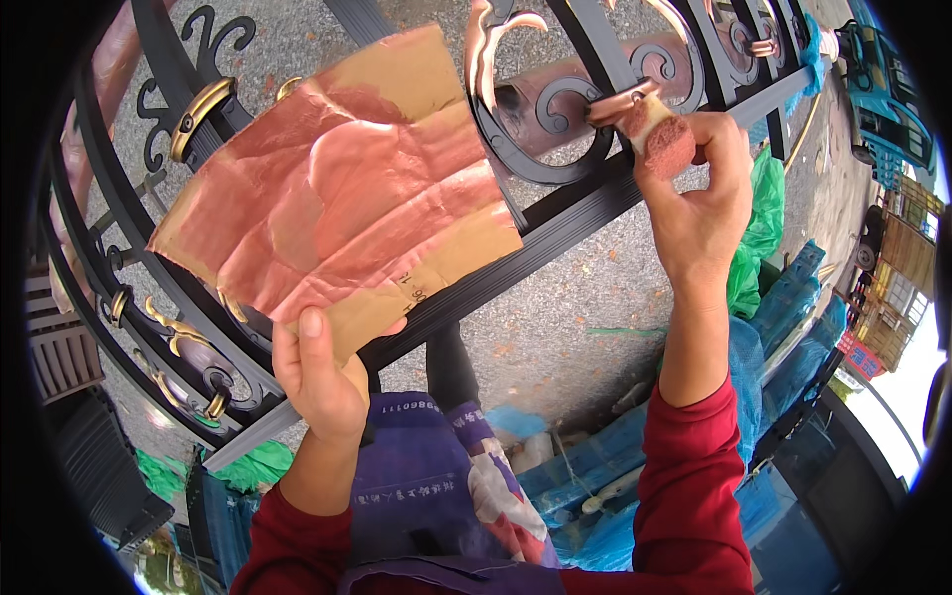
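My left hand grips the lower edge of a creased sheet of cardboard, thumb on top. Coppery-red paint covers most of the sheet; its upper right and lower corners stay brown. Between the thumb and fingers of my right hand is a small sponge, pale yellow with a thick patch of the same paint. The sponge meets a copper-coloured collar on a bar of the black metal railing, beside black scrolls. Another collar, in gold and black, shows left of the cardboard.
Copper-tinted leaf ornaments rise from the railing's scrolls. A brownish wrapped roll lies on the ground behind it. Green plastic sheeting and blue-wrapped bundles lie to the right and near my legs. A blue-green vehicle stands far right.
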Demonstrator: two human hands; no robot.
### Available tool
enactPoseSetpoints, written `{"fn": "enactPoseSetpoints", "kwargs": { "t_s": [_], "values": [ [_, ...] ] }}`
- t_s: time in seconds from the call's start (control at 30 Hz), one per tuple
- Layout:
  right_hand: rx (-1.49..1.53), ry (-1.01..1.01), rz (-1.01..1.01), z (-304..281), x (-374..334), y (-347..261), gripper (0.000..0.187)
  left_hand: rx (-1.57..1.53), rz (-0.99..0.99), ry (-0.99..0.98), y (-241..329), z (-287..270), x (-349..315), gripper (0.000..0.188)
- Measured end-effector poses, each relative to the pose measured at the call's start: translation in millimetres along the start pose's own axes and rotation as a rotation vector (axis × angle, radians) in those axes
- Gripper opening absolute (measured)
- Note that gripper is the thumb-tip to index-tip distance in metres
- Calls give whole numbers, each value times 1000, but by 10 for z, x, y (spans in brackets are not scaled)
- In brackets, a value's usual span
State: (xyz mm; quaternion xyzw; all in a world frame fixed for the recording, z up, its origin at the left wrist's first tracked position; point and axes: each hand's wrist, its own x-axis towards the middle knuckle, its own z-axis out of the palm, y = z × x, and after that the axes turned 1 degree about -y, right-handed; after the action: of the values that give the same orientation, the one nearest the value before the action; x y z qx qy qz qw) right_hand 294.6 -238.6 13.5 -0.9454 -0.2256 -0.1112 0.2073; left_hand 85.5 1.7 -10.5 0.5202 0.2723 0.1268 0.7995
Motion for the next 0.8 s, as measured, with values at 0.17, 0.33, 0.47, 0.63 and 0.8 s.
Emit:
{"fn": "enactPoseSetpoints", "kwargs": {
  "t_s": [0.17, 0.33, 0.47, 0.63, 0.8],
  "values": [
    [-105, -1, -68, 112, 9, -10, 27, 15, 8, 26, -11, 69, 10, 22],
    [102, 201, 193, -103, 59, 132, 26, 7, 20, 23, -3, 52, 11, 21],
    [3, 5, -5, -60, 131, 16, 28, -16, 4, 22, -23, 35, 8, 21],
    [-65, 23, 91, -28, 261, 110, 24, -12, -5, 4, -27, 7, 6, 22],
    [-51, -18, -38, -27, 298, 34, 24, -6, -4, 11, -9, 27, 4, 21]
  ]
}}
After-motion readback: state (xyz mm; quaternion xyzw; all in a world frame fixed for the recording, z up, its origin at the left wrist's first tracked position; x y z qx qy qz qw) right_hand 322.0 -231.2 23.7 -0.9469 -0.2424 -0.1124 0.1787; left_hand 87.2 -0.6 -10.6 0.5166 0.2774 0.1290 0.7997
